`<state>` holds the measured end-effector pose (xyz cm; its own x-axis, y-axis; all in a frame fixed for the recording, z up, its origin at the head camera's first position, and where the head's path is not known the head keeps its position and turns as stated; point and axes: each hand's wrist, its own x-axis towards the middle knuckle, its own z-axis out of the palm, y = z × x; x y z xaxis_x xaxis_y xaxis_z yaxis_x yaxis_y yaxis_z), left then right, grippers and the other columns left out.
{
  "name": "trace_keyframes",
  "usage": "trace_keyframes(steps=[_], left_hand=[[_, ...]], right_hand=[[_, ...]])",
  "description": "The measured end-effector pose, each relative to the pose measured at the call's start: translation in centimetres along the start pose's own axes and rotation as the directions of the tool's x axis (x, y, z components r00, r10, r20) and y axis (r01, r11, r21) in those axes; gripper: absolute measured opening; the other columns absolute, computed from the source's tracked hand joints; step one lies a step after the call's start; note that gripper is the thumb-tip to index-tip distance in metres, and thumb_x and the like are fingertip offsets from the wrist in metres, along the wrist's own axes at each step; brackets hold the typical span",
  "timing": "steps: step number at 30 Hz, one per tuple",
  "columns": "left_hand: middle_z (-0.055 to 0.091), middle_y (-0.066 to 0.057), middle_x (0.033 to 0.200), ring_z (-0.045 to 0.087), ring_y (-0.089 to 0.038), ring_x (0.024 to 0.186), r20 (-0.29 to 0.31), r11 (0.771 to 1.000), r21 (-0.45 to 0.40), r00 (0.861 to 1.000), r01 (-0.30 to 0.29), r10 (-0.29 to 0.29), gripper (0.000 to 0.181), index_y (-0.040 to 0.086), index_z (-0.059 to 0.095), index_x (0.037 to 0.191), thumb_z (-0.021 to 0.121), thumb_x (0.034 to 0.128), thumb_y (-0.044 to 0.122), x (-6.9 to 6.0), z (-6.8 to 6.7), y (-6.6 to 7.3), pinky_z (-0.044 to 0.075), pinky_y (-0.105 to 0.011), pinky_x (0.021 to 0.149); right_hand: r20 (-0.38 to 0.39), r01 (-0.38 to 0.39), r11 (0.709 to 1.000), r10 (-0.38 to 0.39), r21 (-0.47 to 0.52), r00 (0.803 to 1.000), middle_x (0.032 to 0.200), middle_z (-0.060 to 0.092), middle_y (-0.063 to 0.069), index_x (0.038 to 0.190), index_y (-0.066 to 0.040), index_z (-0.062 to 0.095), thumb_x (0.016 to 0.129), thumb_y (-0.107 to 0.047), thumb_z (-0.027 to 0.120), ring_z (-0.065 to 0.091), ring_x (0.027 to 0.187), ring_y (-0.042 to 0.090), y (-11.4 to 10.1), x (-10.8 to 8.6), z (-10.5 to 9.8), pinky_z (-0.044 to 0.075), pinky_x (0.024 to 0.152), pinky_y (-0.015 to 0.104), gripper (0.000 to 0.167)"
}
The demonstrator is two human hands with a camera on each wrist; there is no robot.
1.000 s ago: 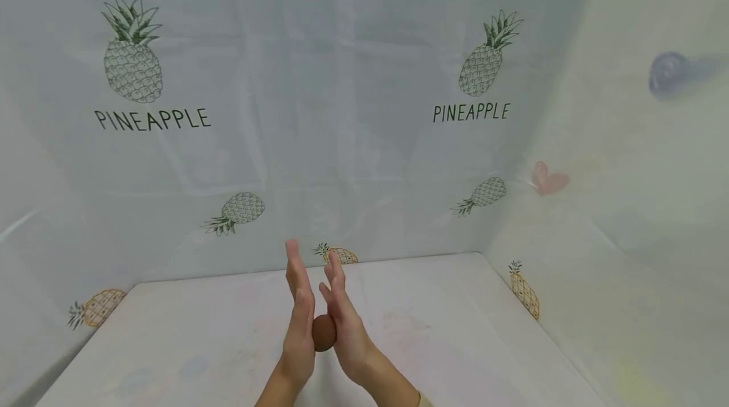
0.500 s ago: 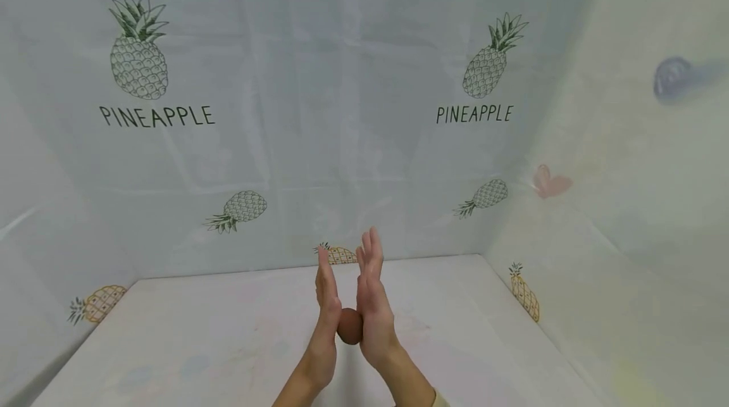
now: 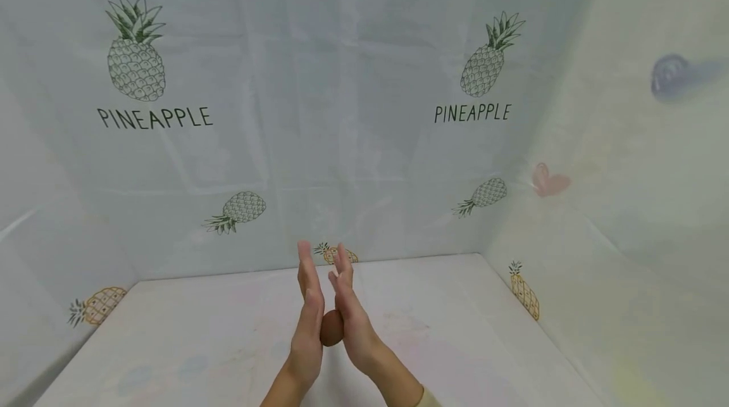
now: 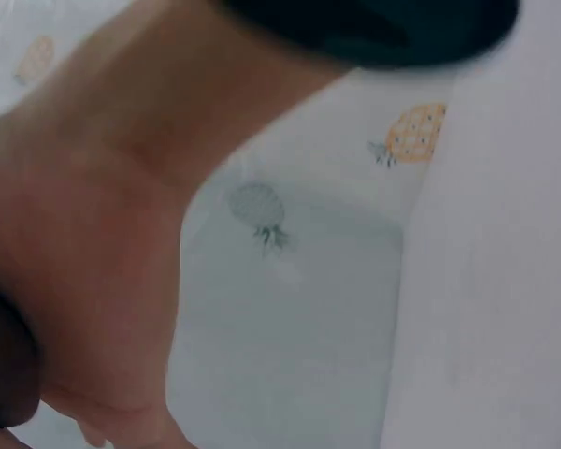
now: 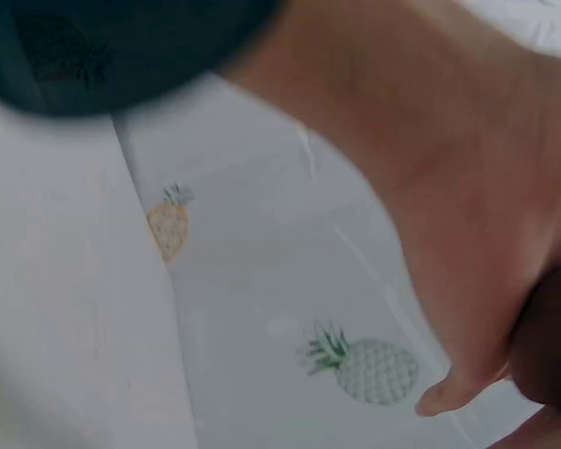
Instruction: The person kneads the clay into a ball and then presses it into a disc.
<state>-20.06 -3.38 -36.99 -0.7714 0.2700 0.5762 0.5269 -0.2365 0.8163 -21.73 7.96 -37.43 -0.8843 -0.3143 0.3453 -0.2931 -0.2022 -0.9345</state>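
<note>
A smooth brown ball point(image 3: 331, 328), perhaps of clay or dough, sits between two facing palms above the table. My left hand point(image 3: 308, 325) presses it from the left with straight fingers pointing up and away. On the other side, the palm of my right hand point(image 3: 355, 331) touches it, its fingers also extended. In the left wrist view the ball point(image 4: 5, 360) shows dark at the left edge against the left palm point(image 4: 93, 271). The right wrist view has the ball point(image 5: 550, 341) at its right edge, beside the right hand point(image 5: 477, 243).
A white-covered table point(image 3: 199, 331) with faint coloured smudges lies beneath the hands. Behind it rises a pale sheet point(image 3: 353, 141) printed with pineapples, and another pale sheet point(image 3: 638, 236) stands along the right side.
Both hands and the ball shifted right by half a second ago, then came back partway left. The right hand has tilted left again. The ball stays between the palms.
</note>
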Motion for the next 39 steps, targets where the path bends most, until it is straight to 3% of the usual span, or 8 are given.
trace_keyframes(steps=[1, 5, 10, 16, 21, 25, 31, 39], left_hand=[[-0.03, 0.021, 0.17, -0.037, -0.012, 0.154, -0.01, 1.0, 0.008, 1.0, -0.01, 0.01, 0.059, 0.044, -0.02, 0.165, 0.007, 0.1131, 0.041, 0.1, -0.3, -0.1, -0.028, -0.075, 0.112], [-0.031, 0.021, 0.17, -0.037, -0.012, 0.154, -0.048, 0.999, 0.045, 0.999, -0.001, 0.003, 0.06, 0.045, -0.02, 0.165, 0.011, 0.1132, 0.042, 0.6, -1.3, -0.9, -0.027, -0.077, 0.111], [-0.028, 0.025, 0.17, -0.037, -0.011, 0.154, -0.076, 0.996, 0.066, 0.996, 0.059, -0.054, 0.059, 0.049, -0.017, 0.165, 0.013, 0.1135, 0.045, 0.7, -1.3, -2.2, -0.028, -0.077, 0.11], [-0.026, 0.016, 0.173, -0.037, -0.021, 0.155, -0.005, 0.994, 0.107, 1.0, 0.028, -0.028, 0.06, 0.043, -0.018, 0.166, 0.01, 0.1143, 0.031, 0.1, 0.7, -3.0, -0.029, -0.076, 0.111], [-0.027, 0.023, 0.171, -0.034, -0.011, 0.155, 0.071, 0.997, 0.062, 0.996, 0.054, -0.059, 0.058, 0.049, -0.021, 0.163, 0.006, 0.1149, 0.032, -0.5, 1.9, -2.0, -0.024, -0.081, 0.109], [-0.028, 0.022, 0.172, -0.032, -0.01, 0.156, 0.083, 0.996, 0.071, 0.995, 0.047, -0.052, 0.057, 0.047, -0.021, 0.164, 0.004, 0.1147, 0.033, -0.8, 1.8, -1.1, -0.022, -0.082, 0.11], [-0.027, 0.019, 0.172, -0.035, -0.013, 0.156, -0.022, 0.997, 0.072, 0.999, 0.024, -0.023, 0.058, 0.046, -0.018, 0.166, 0.008, 0.1141, 0.042, -0.3, 0.1, -0.4, -0.024, -0.079, 0.111], [-0.027, 0.023, 0.171, -0.033, -0.013, 0.156, -0.116, 0.996, 0.088, 0.993, 0.011, -0.001, 0.062, 0.046, -0.016, 0.166, 0.014, 0.1126, 0.047, 0.8, -2.1, -1.5, -0.024, -0.078, 0.113]], right_hand=[[0.013, -0.026, 1.0, 0.025, 0.017, 1.0, 0.177, -0.008, -0.01, 0.167, -0.049, -0.006, 0.114, -0.057, 0.017, -0.001, 0.165, 0.029, -0.1, -0.2, 0.3, -0.007, 0.127, 0.067, 0.059], [0.045, -0.037, 0.996, 0.033, 0.081, 0.998, 0.178, -0.004, -0.01, 0.168, -0.05, -0.004, 0.114, -0.056, 0.017, 0.001, 0.165, 0.03, -1.1, -1.0, 1.1, -0.006, 0.128, 0.066, 0.058], [0.036, 0.048, 0.993, -0.052, 0.112, 0.998, 0.178, -0.007, -0.006, 0.169, -0.045, -0.005, 0.114, -0.051, 0.016, -0.004, 0.165, 0.031, -2.4, -1.4, 0.8, -0.012, 0.124, 0.07, 0.059], [-0.036, 0.213, 0.972, -0.21, 0.104, 0.977, 0.177, -0.013, -0.005, 0.169, -0.039, -0.011, 0.114, -0.042, 0.011, -0.011, 0.163, 0.029, -2.5, -1.0, -0.9, -0.018, 0.123, 0.068, 0.06], [-0.137, 0.304, 0.952, -0.297, 0.033, 0.945, 0.177, -0.014, -0.005, 0.17, -0.032, -0.011, 0.113, -0.038, 0.016, -0.011, 0.164, 0.027, -2.0, -0.1, -2.2, -0.019, 0.122, 0.068, 0.063], [-0.097, 0.231, 0.971, -0.224, 0.062, 0.97, 0.176, -0.018, -0.004, 0.169, -0.034, -0.015, 0.114, -0.041, 0.017, -0.014, 0.163, 0.029, -1.3, 0.3, -2.2, -0.02, 0.12, 0.071, 0.064], [0.039, 0.018, 0.998, -0.02, 0.067, 0.999, 0.177, -0.012, -0.008, 0.168, -0.042, -0.013, 0.114, -0.05, 0.022, -0.01, 0.164, 0.029, -0.7, -0.2, -0.1, -0.014, 0.124, 0.07, 0.065], [0.106, 0.006, 0.988, -0.023, 0.156, 0.994, 0.178, -0.011, -0.006, 0.168, -0.044, -0.01, 0.113, -0.051, 0.016, -0.01, 0.164, 0.031, -1.9, -1.2, 1.6, -0.016, 0.123, 0.07, 0.062]])
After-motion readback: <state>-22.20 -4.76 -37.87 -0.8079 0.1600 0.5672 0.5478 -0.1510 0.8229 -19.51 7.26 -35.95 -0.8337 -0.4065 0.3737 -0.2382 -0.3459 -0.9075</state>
